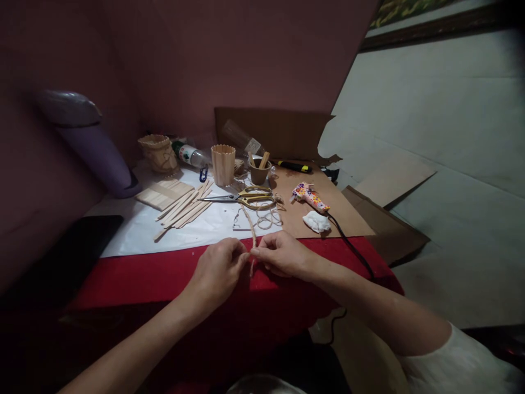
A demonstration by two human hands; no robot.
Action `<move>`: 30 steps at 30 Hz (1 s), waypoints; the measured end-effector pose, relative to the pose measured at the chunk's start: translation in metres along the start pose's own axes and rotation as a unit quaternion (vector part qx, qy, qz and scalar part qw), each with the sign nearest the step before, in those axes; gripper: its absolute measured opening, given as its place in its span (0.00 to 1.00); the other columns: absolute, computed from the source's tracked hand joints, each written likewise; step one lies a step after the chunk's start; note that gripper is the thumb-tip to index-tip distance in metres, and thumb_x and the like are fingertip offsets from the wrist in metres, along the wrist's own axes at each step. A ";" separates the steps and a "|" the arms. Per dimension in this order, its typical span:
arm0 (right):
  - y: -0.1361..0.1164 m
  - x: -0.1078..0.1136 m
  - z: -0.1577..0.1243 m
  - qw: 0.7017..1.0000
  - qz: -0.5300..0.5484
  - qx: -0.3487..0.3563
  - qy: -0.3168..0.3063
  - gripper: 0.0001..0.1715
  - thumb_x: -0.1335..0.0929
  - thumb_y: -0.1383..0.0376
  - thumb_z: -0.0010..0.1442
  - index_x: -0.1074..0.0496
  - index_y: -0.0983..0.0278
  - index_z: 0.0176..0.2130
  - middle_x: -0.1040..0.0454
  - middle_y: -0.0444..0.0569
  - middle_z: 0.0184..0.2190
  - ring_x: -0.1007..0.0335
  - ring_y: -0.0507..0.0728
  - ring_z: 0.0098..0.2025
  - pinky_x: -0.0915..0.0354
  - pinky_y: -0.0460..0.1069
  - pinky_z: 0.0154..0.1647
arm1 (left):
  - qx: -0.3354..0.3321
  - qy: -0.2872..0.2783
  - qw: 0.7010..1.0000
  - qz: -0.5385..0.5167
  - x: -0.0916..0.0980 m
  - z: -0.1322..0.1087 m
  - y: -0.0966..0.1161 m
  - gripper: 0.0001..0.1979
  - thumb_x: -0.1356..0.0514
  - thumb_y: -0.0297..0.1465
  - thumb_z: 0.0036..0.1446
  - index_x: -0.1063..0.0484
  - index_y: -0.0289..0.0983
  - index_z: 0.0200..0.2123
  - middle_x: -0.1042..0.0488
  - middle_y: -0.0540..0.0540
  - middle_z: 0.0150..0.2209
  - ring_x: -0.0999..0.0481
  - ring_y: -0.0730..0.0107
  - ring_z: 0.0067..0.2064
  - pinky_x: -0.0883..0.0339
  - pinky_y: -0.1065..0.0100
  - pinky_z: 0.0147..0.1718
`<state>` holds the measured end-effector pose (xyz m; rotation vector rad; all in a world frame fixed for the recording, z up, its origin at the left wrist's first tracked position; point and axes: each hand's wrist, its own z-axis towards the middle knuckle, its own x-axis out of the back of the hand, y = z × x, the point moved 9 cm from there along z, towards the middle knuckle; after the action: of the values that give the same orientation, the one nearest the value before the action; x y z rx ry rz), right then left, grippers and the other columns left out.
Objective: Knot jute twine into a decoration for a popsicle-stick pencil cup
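Both hands meet over the red cloth at the table's front edge. My left hand [221, 268] pinches a thin twine [253, 232] between thumb and fingers. Right beside it, my right hand [283, 254] grips the same twine, its fingers closed. A short end of the twine hangs below the fingertips, and the rest runs up to loose loops on the white sheet. Gold-handled scissors [256, 197] lie just beyond the hands, with their blades pointing left.
Flat wooden sticks [186, 207] lie at left. Behind stand a stick-covered cup [223, 166], a small pot [259, 174] and a wrapped basket [158, 154], near a bottle [191, 155]. A flowered glue gun [309, 198], white tissue [316, 221] and yellow-black cutter [294, 167] lie right.
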<state>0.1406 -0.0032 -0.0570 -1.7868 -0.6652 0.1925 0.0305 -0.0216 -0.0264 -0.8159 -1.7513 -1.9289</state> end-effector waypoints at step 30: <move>-0.006 0.010 -0.010 0.995 -0.061 0.070 0.042 0.06 0.34 0.66 0.50 0.35 0.66 0.24 0.37 0.40 0.16 0.46 0.45 0.16 0.52 0.41 0.15 | 0.092 -0.062 0.965 -0.239 -0.027 0.005 -0.007 0.10 0.41 0.34 0.46 0.28 0.32 0.23 0.35 0.52 0.16 0.44 0.81 0.17 0.54 0.76 0.15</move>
<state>0.1518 -0.0054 -0.0460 -1.6059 -0.6824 0.0785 0.0467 -0.0180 -0.0493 -0.4848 -2.3324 -1.9865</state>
